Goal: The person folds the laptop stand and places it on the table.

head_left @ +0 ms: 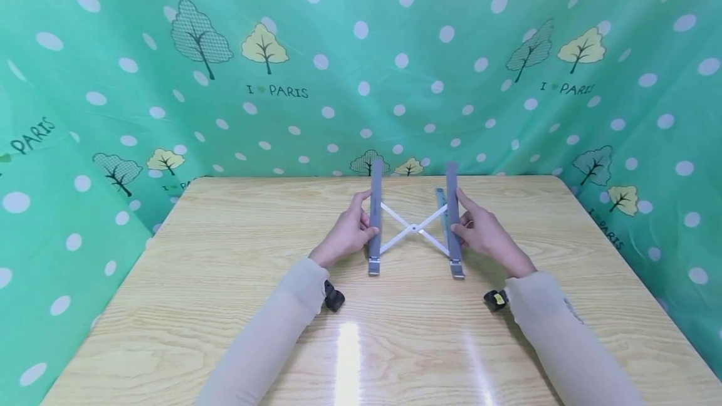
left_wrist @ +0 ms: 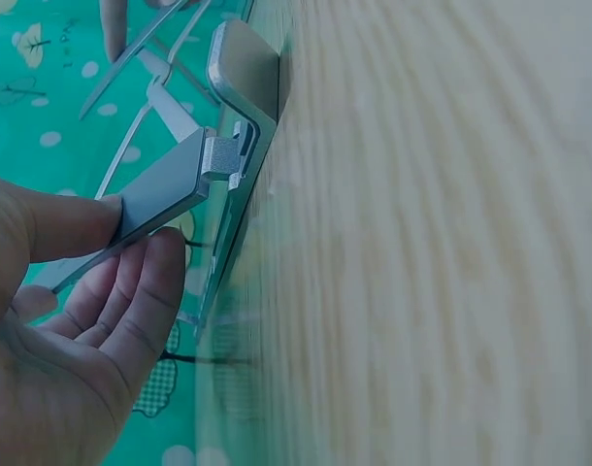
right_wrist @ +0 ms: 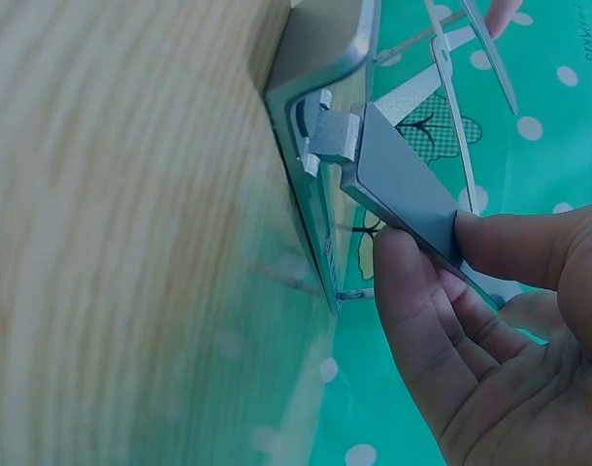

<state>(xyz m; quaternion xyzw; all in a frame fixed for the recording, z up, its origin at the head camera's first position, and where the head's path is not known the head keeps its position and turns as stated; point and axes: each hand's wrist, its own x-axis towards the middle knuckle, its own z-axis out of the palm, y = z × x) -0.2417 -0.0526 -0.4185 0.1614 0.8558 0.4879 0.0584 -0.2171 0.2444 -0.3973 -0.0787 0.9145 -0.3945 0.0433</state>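
A grey folding laptop stand stands spread on the table, its two long side bars joined by a white X-shaped brace. My left hand pinches the left bar between thumb and fingers. On the other side my right hand pinches the right bar the same way. Both wrist views show the upper bar raised at a slant from the hinge near its front end, above a base bar with a bent-up front lip that lies on the wood.
The wooden table extends around the stand. A green dotted curtain hangs behind its far edge and along both sides. Black wrist cameras hang below each sleeve, close over the tabletop.
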